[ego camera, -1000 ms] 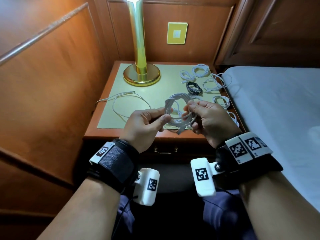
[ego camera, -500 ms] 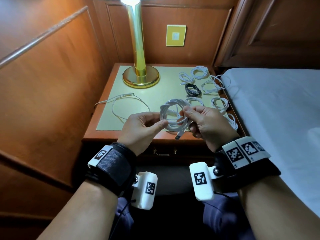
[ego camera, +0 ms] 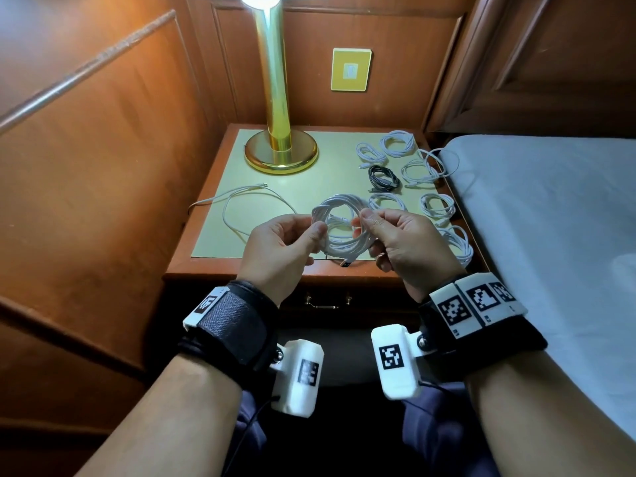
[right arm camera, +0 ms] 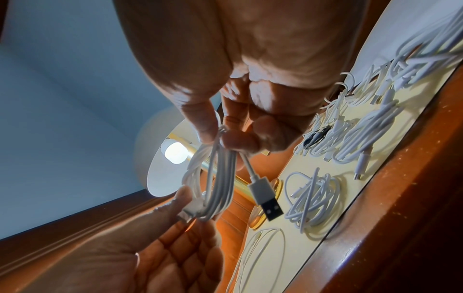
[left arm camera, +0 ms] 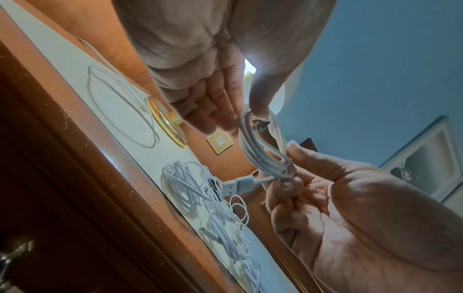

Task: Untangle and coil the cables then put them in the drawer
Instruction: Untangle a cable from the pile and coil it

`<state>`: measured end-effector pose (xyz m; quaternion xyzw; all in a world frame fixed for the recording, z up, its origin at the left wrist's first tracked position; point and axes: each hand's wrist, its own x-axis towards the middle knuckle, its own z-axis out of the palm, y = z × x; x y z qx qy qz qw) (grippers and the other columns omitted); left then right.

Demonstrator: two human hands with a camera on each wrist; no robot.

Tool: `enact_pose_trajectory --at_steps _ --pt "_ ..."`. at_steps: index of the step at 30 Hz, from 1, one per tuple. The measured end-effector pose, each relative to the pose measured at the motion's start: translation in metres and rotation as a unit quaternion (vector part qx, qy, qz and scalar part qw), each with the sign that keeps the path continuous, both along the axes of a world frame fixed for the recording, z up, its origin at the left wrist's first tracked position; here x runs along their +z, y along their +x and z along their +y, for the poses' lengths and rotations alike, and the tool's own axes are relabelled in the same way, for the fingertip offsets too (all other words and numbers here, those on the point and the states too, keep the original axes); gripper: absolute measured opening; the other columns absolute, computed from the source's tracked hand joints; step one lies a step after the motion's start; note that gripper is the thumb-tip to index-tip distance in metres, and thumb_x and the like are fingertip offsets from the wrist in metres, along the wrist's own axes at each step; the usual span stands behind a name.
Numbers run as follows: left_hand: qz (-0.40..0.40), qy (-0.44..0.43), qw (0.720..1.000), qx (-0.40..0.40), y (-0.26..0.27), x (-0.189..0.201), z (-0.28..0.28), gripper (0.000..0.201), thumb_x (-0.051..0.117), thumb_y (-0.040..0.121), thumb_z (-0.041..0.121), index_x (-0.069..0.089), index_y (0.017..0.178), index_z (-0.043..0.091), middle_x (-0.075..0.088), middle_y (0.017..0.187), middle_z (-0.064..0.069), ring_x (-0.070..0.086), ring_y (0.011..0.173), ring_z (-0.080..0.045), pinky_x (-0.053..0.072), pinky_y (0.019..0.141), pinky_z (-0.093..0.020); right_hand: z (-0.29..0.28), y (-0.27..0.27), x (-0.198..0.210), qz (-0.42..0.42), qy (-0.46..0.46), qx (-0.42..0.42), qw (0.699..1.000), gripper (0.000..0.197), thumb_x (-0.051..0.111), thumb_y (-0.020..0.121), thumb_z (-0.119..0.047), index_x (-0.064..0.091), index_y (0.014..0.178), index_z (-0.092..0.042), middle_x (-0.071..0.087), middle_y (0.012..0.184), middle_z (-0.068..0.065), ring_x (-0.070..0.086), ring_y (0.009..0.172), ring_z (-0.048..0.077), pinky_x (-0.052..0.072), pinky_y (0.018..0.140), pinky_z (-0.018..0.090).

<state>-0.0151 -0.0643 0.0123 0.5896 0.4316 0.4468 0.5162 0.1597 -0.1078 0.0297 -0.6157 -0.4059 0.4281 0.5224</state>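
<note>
A coiled white cable is held in the air over the front edge of the nightstand. My left hand pinches the coil's left side between thumb and fingers. My right hand grips its right side. The coil's USB plug hangs free below. The drawer under the top is shut, and its brass handle shows. A loose, uncoiled white cable lies at the left of the top.
Several coiled white cables and one black coil lie along the nightstand's right side. A brass lamp stands at the back. A bed borders the right, and wood panelling the left.
The coil has turned in my hands and now looks rounder and neater. My right fingers have shifted up to its upper right side. Both hands have kept hold of it.
</note>
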Motion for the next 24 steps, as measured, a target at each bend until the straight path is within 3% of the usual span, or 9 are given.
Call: enact_pose_trajectory --at_steps 3,6,13,18,21,24 --pt "-0.021 -0.012 1.000 -0.001 0.000 -0.001 0.001 0.009 0.070 0.091 0.016 0.072 0.094 0.008 0.073 0.079 -0.005 0.067 0.073 -0.015 0.054 0.065 -0.028 0.000 0.001 -0.002 -0.026 0.003 -0.009 1.000 0.025 0.062 0.097 -0.037 0.077 0.083 -0.023 0.066 0.071 -0.006 0.048 0.063 0.011 0.036 0.050 0.018" --pt "-0.041 -0.021 0.999 0.005 0.001 -0.002 0.001 0.012 0.071 0.091 0.015 0.072 0.094 0.004 0.072 0.075 -0.005 0.065 0.070 -0.015 0.054 0.066 -0.027 0.000 0.000 0.000 -0.046 -0.007 -0.016 0.999 0.026 0.061 0.095 -0.043 0.078 0.086 -0.026 0.064 0.078 0.001 0.050 0.069 0.013 0.037 0.056 0.021" --pt "-0.057 -0.049 0.997 0.014 0.002 -0.001 0.003 0.008 0.072 0.089 0.015 0.072 0.090 0.007 0.070 0.070 -0.002 0.061 0.067 -0.015 0.056 0.067 -0.028 0.001 -0.002 0.000 -0.034 -0.029 -0.018 0.999 0.030 0.061 0.094 -0.045 0.075 0.099 -0.020 0.071 0.084 -0.001 0.062 0.073 0.011 0.040 0.047 0.022" --pt "-0.081 -0.089 0.992 0.028 0.002 -0.005 0.013 0.016 0.072 0.090 0.016 0.072 0.096 0.001 0.068 0.076 -0.011 0.061 0.071 -0.021 0.056 0.069 -0.031 0.007 0.000 -0.003 0.008 -0.057 -0.018 0.998 0.026 0.062 0.094 -0.045 0.070 0.090 -0.021 0.068 0.084 -0.002 0.064 0.074 0.013 0.039 0.049 0.025" --pt "-0.107 -0.118 0.986 0.041 0.006 -0.005 0.032 0.015 0.070 0.091 0.013 0.070 0.090 -0.001 0.063 0.071 -0.011 0.057 0.064 -0.018 0.056 0.065 -0.027 0.018 0.004 -0.003 0.020 -0.074 -0.024 0.997 0.025 0.063 0.094 -0.044 0.070 0.094 -0.019 0.069 0.093 0.001 0.063 0.076 0.014 0.040 0.050 0.026" --pt "-0.125 -0.147 0.980 0.058 0.012 -0.006 0.056 0.015 0.070 0.091 0.013 0.069 0.082 0.001 0.064 0.068 -0.008 0.056 0.061 -0.017 0.055 0.062 -0.024 0.033 0.011 -0.001 0.031 -0.081 -0.060 0.994 0.019 0.066 0.094 -0.037 0.068 0.088 -0.019 0.069 0.090 0.003 0.059 0.072 0.015 0.040 0.049 0.025"
